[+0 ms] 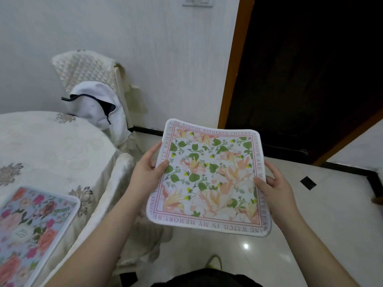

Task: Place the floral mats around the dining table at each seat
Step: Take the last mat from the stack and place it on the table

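A square white mat (209, 177) with peach flowers, green leaves and a pink lettered border is held flat in the air, to the right of the table and above the floor. My left hand (146, 168) grips its left edge and my right hand (273, 183) grips its right edge. A second mat (31, 224), blue with pink and orange roses, lies on the dining table (53, 146) at the lower left, near the table's edge.
The round table wears a cream embroidered cloth. A quilted chair (87, 69) with a white garment (97, 108) over it stands behind the table against the wall. A dark open doorway (306, 69) is at the right. Glossy tile floor (310, 235) lies below.
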The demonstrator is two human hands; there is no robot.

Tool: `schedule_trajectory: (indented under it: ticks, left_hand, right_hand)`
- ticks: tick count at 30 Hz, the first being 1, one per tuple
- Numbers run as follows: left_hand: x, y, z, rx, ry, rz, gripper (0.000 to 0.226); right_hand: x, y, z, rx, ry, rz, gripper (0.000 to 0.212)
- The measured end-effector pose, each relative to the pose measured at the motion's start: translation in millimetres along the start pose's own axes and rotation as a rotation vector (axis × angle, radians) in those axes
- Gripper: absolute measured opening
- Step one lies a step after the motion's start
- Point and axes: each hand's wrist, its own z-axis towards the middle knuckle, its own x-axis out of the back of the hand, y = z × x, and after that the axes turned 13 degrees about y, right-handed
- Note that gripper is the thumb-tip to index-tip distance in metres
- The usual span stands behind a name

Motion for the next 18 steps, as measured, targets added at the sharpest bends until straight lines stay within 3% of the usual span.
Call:
schedule_trajectory:
  ticks: [9, 18]
  left_hand:
    - [-13, 16, 52, 0.007, 0.157, -0.050, 0.054]
    - [10, 7, 139, 0.032, 0.253, -0.049, 0.053]
  right_hand:
    - [-40, -37, 82, 0.029, -0.140, -0.059, 0.049]
    - [-132, -61, 149, 0.019, -0.199, -0.077, 0.050]
